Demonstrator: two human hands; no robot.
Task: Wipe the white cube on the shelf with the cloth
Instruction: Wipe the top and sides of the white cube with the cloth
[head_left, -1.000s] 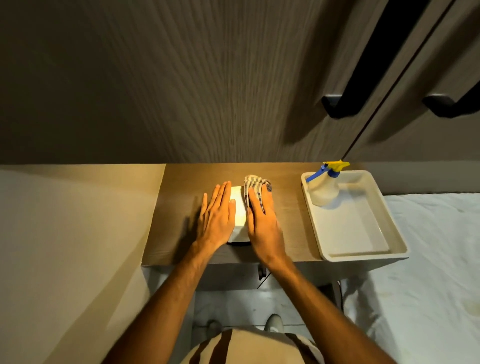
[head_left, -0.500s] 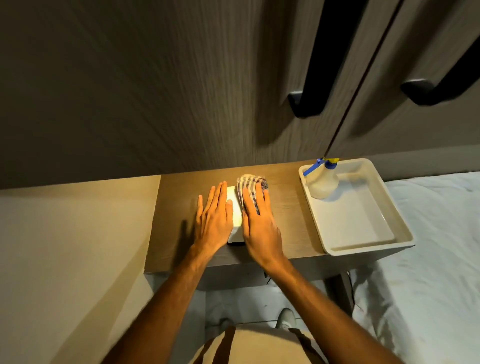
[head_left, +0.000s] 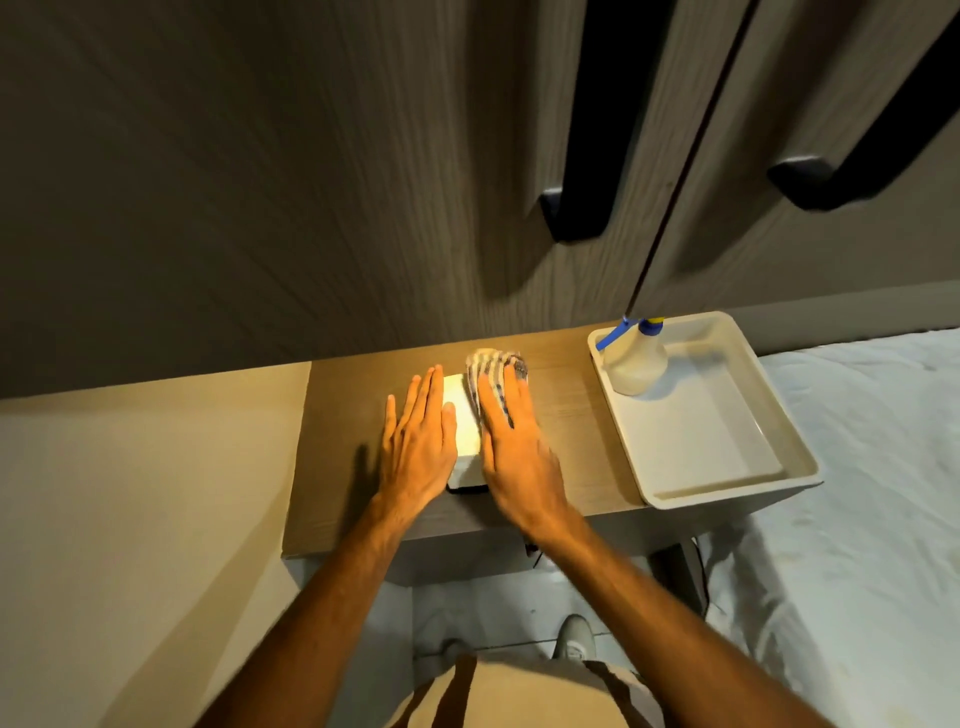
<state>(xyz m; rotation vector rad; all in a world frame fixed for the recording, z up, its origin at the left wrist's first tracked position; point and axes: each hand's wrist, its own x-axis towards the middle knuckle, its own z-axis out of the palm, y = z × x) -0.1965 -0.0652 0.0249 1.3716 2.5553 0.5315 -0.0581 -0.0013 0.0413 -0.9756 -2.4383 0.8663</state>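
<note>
The white cube (head_left: 464, 427) stands on the wooden shelf (head_left: 343, 467), lit bright from above. My left hand (head_left: 418, 441) lies flat against its left side, fingers straight and together. My right hand (head_left: 511, 441) presses a striped cloth (head_left: 491, 366) flat against the cube's right side and top edge. The cloth sticks out beyond my fingertips toward the wall. Most of the cube is hidden between my two hands.
A white tray (head_left: 727, 467) sits on the shelf's right end with a spray bottle (head_left: 635, 358) in its far corner. Dark cabinet doors with black handles (head_left: 576, 208) hang above. A white bed sheet (head_left: 857, 519) lies to the right, a beige wall to the left.
My head has tilted, so the shelf sits lower left in view. My right hand with the cloth has slid a little along the cube; my left hand stays flat on it.
</note>
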